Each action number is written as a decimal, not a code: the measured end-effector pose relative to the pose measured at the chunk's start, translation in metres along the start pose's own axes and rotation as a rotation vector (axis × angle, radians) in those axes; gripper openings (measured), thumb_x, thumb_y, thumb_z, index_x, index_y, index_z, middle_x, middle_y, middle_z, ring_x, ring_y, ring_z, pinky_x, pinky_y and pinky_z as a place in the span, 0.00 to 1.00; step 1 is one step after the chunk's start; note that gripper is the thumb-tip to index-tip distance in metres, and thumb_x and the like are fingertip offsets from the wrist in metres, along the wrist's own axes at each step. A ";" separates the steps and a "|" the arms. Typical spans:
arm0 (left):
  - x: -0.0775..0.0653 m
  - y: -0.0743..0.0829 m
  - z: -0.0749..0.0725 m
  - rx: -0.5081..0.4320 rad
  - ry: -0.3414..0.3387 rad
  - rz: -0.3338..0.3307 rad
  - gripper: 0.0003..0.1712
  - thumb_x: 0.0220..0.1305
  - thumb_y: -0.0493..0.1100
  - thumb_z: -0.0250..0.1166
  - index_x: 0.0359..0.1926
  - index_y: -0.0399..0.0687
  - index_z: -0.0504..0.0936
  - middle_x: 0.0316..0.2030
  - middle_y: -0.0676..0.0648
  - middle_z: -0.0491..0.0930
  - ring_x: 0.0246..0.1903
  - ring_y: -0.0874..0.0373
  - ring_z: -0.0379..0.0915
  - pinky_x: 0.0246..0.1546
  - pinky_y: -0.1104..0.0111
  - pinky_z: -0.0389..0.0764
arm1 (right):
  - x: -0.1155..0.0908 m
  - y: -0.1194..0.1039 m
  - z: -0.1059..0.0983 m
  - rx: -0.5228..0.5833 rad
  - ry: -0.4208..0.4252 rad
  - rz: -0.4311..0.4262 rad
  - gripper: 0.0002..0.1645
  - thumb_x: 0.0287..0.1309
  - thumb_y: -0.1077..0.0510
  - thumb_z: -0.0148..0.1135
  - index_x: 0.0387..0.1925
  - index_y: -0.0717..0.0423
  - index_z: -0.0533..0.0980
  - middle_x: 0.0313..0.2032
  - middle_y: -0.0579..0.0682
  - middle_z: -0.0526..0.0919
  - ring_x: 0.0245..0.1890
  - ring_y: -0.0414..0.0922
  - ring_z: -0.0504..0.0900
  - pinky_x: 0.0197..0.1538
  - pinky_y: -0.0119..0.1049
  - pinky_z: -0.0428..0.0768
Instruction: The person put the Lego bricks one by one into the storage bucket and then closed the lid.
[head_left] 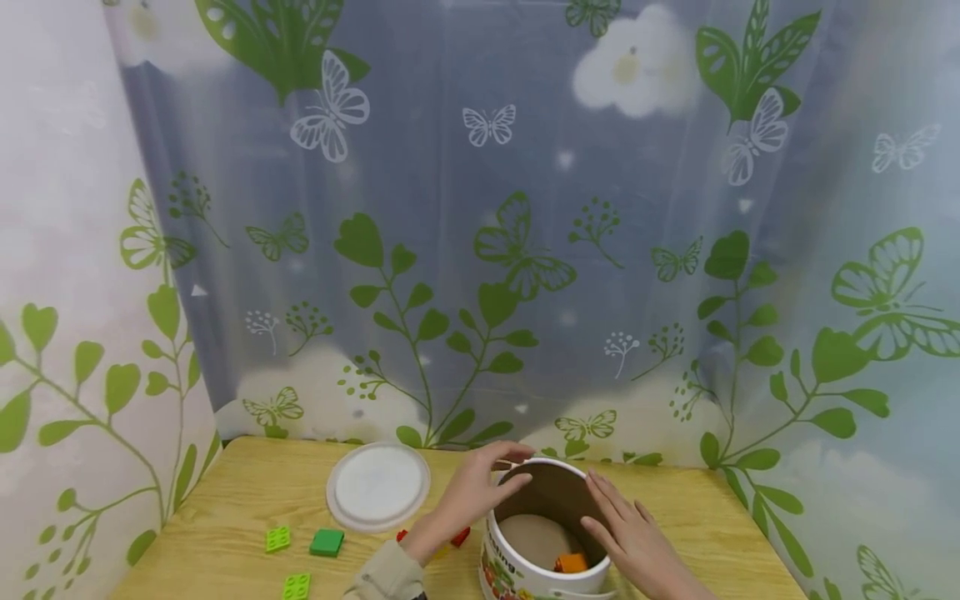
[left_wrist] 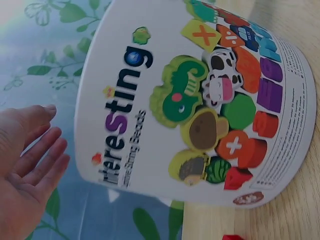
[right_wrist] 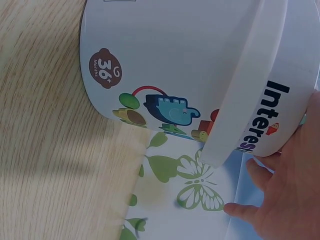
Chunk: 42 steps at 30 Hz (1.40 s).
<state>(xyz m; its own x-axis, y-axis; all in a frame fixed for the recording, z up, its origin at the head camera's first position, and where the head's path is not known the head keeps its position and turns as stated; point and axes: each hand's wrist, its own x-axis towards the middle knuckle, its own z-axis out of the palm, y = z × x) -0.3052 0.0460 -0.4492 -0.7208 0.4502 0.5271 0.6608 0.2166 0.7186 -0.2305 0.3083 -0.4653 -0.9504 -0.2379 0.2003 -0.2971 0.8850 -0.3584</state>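
Note:
A white printed bucket (head_left: 504, 575) stands upright on the table between my two hands. An orange block (head_left: 572, 563) lies on its floor. At the left rim is my left hand (head_left: 471, 493), fingers lightly bent and thumb apart over the opening. The left wrist view shows that hand (left_wrist: 30, 165) beside the bucket (left_wrist: 175, 65) with a gap. My right hand (head_left: 636, 537) rests its extended fingers against the right rim. In the right wrist view, the right hand (right_wrist: 290, 195) is at the rim near the bucket's white handle (right_wrist: 245, 85); some fingers are hidden.
A round white lid (head_left: 378, 485) lies to the left of the bucket. Light green blocks (head_left: 277, 538) and a darker green block (head_left: 327, 542) are on the table's left side. Red blocks (head_left: 461, 537) sit partly hidden near my left forearm. A patterned curtain (head_left: 450, 333) hangs behind.

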 end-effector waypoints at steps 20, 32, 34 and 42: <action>-0.063 -0.033 -0.071 -0.054 0.257 -0.180 0.19 0.63 0.39 0.72 0.56 0.50 0.84 0.53 0.48 0.85 0.53 0.49 0.82 0.55 0.55 0.83 | 0.000 0.001 0.001 0.003 -0.017 0.009 0.37 0.77 0.43 0.48 0.78 0.54 0.57 0.77 0.57 0.58 0.73 0.60 0.62 0.70 0.73 0.55; -0.118 -0.058 -0.107 -0.017 0.397 -0.344 0.19 0.60 0.38 0.75 0.52 0.51 0.85 0.50 0.47 0.86 0.52 0.48 0.82 0.54 0.57 0.83 | 0.002 0.002 0.004 0.010 -0.017 0.019 0.38 0.77 0.42 0.48 0.78 0.55 0.56 0.77 0.57 0.59 0.74 0.59 0.62 0.70 0.72 0.56; -0.127 -0.061 -0.112 -0.010 0.399 -0.396 0.19 0.60 0.39 0.75 0.53 0.50 0.85 0.51 0.47 0.86 0.53 0.49 0.81 0.55 0.58 0.83 | 0.002 0.002 0.003 0.015 -0.020 0.018 0.38 0.77 0.42 0.48 0.78 0.55 0.56 0.77 0.57 0.59 0.74 0.59 0.62 0.70 0.72 0.55; -0.159 -0.071 -0.132 -0.003 0.370 -0.574 0.23 0.63 0.43 0.73 0.58 0.45 0.82 0.57 0.43 0.82 0.59 0.45 0.77 0.59 0.56 0.80 | 0.001 0.000 0.000 0.023 -0.050 0.028 0.38 0.78 0.43 0.47 0.79 0.55 0.55 0.77 0.59 0.58 0.74 0.61 0.61 0.70 0.73 0.54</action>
<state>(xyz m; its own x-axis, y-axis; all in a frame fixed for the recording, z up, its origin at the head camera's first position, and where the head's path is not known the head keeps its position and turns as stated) -0.2649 -0.1552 -0.5242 -0.9813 -0.0615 0.1824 0.1525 0.3296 0.9317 -0.2317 0.3082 -0.4656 -0.9616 -0.2333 0.1448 -0.2719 0.8824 -0.3839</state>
